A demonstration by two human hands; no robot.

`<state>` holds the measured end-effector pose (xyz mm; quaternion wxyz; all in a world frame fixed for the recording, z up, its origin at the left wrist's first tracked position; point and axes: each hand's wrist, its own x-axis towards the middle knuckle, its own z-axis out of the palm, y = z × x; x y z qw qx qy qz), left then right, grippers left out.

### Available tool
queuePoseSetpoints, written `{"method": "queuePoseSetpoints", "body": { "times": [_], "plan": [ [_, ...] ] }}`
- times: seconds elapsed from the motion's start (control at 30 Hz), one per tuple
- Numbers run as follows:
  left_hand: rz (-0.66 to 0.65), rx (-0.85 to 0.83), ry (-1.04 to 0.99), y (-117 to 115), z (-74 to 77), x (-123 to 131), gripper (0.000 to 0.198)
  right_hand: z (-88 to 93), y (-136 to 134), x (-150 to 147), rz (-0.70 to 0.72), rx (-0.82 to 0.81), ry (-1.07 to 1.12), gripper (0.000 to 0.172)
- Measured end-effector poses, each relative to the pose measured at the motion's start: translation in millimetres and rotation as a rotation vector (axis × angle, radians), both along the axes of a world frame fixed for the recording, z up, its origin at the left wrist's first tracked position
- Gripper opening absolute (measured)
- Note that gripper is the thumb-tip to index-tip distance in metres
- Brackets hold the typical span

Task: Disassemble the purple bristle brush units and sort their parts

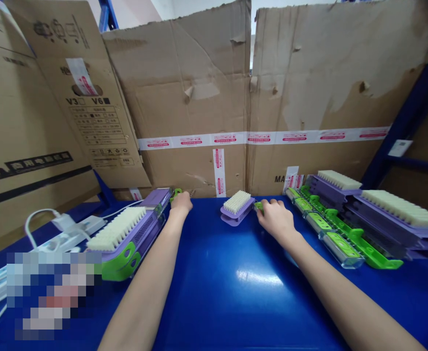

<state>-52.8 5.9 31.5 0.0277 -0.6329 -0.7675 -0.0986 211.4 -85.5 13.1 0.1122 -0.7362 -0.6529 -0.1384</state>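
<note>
My left hand (182, 201) is closed at the far end of a purple-and-green brush (122, 230) with cream bristles, its fingers around a green end piece (177, 191). Whether that piece is fixed to the brush I cannot tell. Toward the back middle, a small purple brush head (237, 207) rests on the blue surface, bristles up. Just right of it, my right hand (275, 218) is closed on a small green piece (259, 205), mostly hidden by the fingers.
To the right lie clear-covered green parts (318, 220), a long green strip (369, 248) and purple brush bodies (400, 214). A white power strip (58, 241) with cables is at left. Cardboard sheets (195, 97) wall off the back of the blue table (214, 302).
</note>
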Motion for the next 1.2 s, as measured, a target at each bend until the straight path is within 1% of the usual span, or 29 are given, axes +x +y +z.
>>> {"method": "queuePoseSetpoints", "body": {
  "times": [0.1,0.23,0.33,0.63,0.83,0.93,1.07,1.2],
  "plan": [
    [0.02,-0.005,0.004,0,-4.0,-2,0.032,-0.3,1,1,-0.001,-0.033,0.026,0.029],
    [0.036,0.039,0.024,-1,-8.1,-2,0.033,0.9,-1,0,0.012,-0.076,0.061,0.03],
    [0.045,0.071,0.044,-3,-9.9,-1,0.032,2.5,-2,-1,0.002,-0.079,0.07,0.031],
    [0.04,0.133,0.105,-7,-8.2,3,0.033,4.1,-2,-4,-0.007,0.001,0.067,0.036],
    [0.065,0.159,0.149,-9,-8.0,5,0.032,2.8,-2,-4,-0.004,0.02,0.081,0.037],
    [0.069,0.183,0.159,-9,-7.7,6,0.032,4.2,-3,-4,-0.009,0.062,0.088,0.038],
    [0.058,0.154,0.145,-7,-6.7,7,0.031,6.4,-4,-6,-0.008,0.137,0.097,0.04],
    [0.053,0.121,0.139,-7,-7.0,9,0.031,6.9,-5,-8,0.0,0.168,0.101,0.04]
  ]
}}
